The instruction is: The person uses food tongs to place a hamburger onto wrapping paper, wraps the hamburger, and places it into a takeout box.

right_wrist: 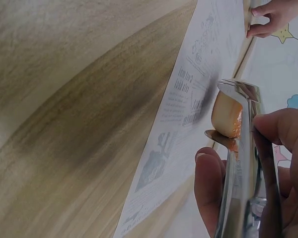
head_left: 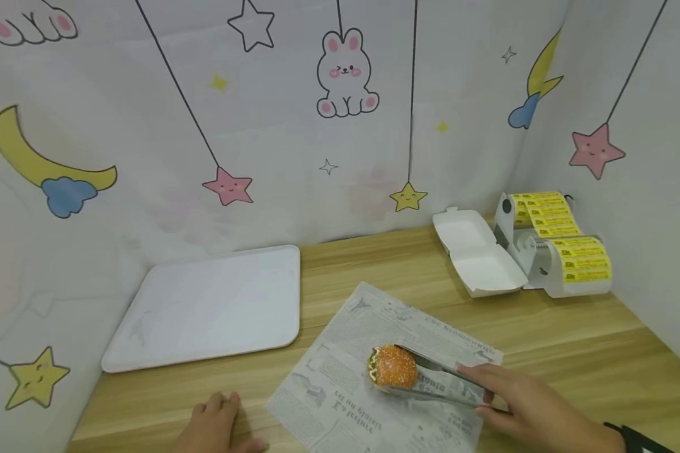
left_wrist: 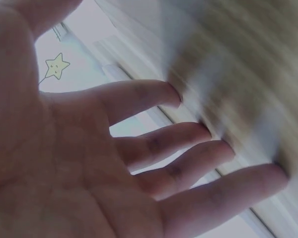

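Note:
My right hand [head_left: 535,399] grips a pair of metal tongs [head_left: 447,397], thumb on one arm and fingers on the other in the right wrist view. Between the tong tips sits a small sesame-bun burger [head_left: 395,367], with green and white filling showing at its left side. Beneath it lies a sheet of newspaper-print wrapping paper [head_left: 328,377], set at a slant on the wooden table. Whether the burger touches the paper cannot be told. My left hand [head_left: 212,428] rests on the table left of the paper, holding nothing; its fingertips meet the wood in the left wrist view.
A white tray [head_left: 215,308] lies at the back left. At the back right stands an opened white takeaway box [head_left: 487,267], beside a label dispenser [head_left: 535,251] with yellow stickers. A patterned curtain [head_left: 289,126] closes off the back and sides.

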`<state>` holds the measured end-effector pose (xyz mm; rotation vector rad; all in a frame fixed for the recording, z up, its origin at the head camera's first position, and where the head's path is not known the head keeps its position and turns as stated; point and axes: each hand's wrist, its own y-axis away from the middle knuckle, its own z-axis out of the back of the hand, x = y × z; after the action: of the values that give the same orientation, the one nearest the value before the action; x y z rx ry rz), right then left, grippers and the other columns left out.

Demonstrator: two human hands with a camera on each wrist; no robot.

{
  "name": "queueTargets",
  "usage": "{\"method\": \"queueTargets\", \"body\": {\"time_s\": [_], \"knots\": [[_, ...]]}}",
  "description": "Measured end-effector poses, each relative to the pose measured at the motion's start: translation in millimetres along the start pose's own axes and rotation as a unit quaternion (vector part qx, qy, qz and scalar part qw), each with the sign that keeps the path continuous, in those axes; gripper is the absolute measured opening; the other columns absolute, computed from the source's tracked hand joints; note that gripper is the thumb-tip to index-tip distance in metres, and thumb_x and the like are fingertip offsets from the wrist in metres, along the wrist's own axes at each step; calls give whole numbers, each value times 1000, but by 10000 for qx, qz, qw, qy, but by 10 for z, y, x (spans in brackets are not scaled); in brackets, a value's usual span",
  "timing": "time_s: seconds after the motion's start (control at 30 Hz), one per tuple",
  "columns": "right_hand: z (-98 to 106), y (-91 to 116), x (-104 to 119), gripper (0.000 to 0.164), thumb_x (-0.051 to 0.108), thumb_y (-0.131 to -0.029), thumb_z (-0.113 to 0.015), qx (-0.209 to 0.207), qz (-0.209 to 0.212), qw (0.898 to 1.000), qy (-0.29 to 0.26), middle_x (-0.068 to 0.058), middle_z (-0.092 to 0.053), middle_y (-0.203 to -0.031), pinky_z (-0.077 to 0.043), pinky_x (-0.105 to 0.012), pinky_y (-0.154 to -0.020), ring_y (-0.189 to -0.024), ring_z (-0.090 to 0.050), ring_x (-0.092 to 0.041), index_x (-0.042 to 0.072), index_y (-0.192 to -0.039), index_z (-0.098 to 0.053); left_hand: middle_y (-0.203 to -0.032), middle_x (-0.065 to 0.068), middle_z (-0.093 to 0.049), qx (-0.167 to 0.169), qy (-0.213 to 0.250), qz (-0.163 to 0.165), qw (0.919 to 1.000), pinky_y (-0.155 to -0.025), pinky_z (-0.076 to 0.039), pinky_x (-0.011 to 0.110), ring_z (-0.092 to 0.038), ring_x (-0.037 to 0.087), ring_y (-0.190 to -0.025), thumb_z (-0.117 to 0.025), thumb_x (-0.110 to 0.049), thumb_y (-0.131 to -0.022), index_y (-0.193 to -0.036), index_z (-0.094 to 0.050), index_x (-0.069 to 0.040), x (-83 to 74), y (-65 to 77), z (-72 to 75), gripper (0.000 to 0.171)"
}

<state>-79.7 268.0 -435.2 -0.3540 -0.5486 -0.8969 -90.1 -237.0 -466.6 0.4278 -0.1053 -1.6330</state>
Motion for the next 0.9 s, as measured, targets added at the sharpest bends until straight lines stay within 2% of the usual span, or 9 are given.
{"method": "queueTargets", "body": {"time_s": [0.13, 0.47, 0.63, 0.73, 0.9], "knots": [[-12, -3, 2, 53, 22, -95, -73, 168, -217, 9996, -105, 3, -66, -115, -52, -23, -66, -81, -53, 7, 4, -142, -57, -128, 33, -53, 39, -69, 14, 10000, -89, -49, 66, -51, 60, -113, -74, -74, -74, -136, -52, 15, 11, 13, -11, 110], [-31, 20, -4, 56, 22, -94, -75, 156, -267, 9995, -73, 0, -65, -118, -52, -23, -67, -82, -53, 7, 3, -143, -56, -130, 36, -51, 36, -84, -71, 9999, -90, -49, 67, -50, 61, -112, -73, -72, -76, -136, -50, 16, 8, 9, -20, 109], [-2, 18, 22, 59, 25, -94, -75, 209, -458, 9980, -394, 7, -62, -108, -50, -21, -59, -73, -52, 5, 2, -144, -54, -131, 36, -51, -105, -87, -126, 9998, -89, -49, 67, -50, 61, -113, -75, -72, -75, -136, -51, 16, -7, 21, -17, 109], [27, 30, 38, 60, 25, -93, -76, 85, -502, 9972, -554, 9, -60, -103, -49, -21, -57, -73, -52, 3, 3, -144, -54, -130, 36, -51, -161, -99, -143, 9997, -88, -50, 67, -50, 60, -113, -75, -71, -75, -136, -51, 16, -16, 32, -13, 108], [91, 22, 53, 59, 15, -90, -78, -612, -74, 9968, -517, 5, -61, -102, -49, -21, -52, -66, -50, 4, 5, -143, -55, -130, 36, -51, -275, -89, -252, 9993, -88, -50, 67, -50, 61, -113, -76, -69, -76, -135, -51, 16, -8, 43, -28, 107]]}}
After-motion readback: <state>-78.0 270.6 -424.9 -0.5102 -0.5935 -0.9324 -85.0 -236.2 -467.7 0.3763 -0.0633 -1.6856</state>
